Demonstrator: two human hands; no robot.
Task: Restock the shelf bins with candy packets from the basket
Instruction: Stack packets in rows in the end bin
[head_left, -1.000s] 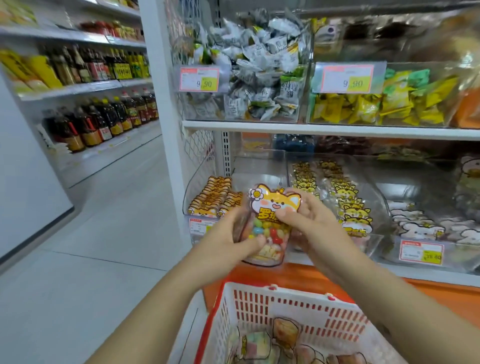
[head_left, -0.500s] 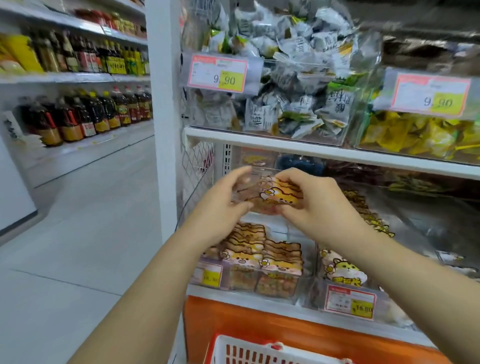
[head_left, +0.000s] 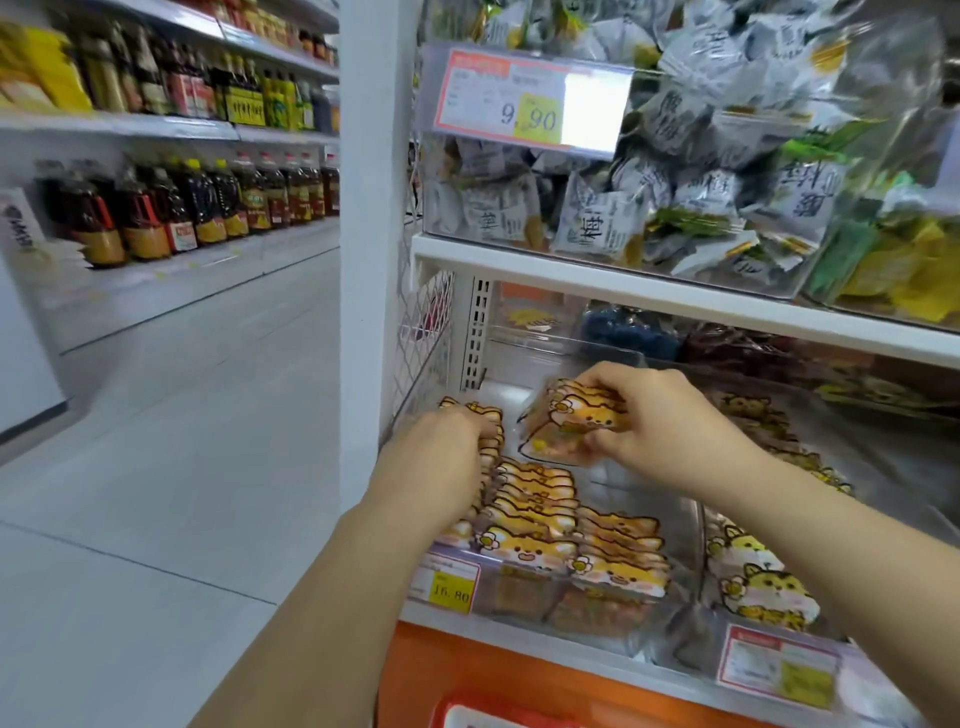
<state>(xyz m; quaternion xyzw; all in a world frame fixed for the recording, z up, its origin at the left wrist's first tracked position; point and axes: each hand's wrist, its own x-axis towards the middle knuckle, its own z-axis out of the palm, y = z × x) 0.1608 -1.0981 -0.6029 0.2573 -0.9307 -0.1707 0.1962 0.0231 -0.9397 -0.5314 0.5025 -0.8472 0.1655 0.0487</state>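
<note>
My right hand (head_left: 660, 421) grips an orange cat-shaped candy packet (head_left: 571, 426), tilted, over the back of a clear shelf bin (head_left: 680, 525). My left hand (head_left: 447, 457) reaches into the same bin's left row and rests on the tops of the upright orange cat packets (head_left: 540, 519); its fingertips are hidden among them. The bin holds several such packets in rows. Only the red rim of the basket (head_left: 498, 714) shows at the bottom edge.
A neighbouring bin of yellow cat packets (head_left: 758, 582) sits to the right. Above, a shelf (head_left: 649, 291) carries a bin of grey-white snack bags (head_left: 649, 171). A white post (head_left: 371, 234) stands at left, with aisle floor and bottle shelves (head_left: 197, 202) beyond.
Both hands have dropped from above the bin down into it. My left hand let go of the packet and moved left onto the stocked rows; the view moved closer, hiding most of the basket.
</note>
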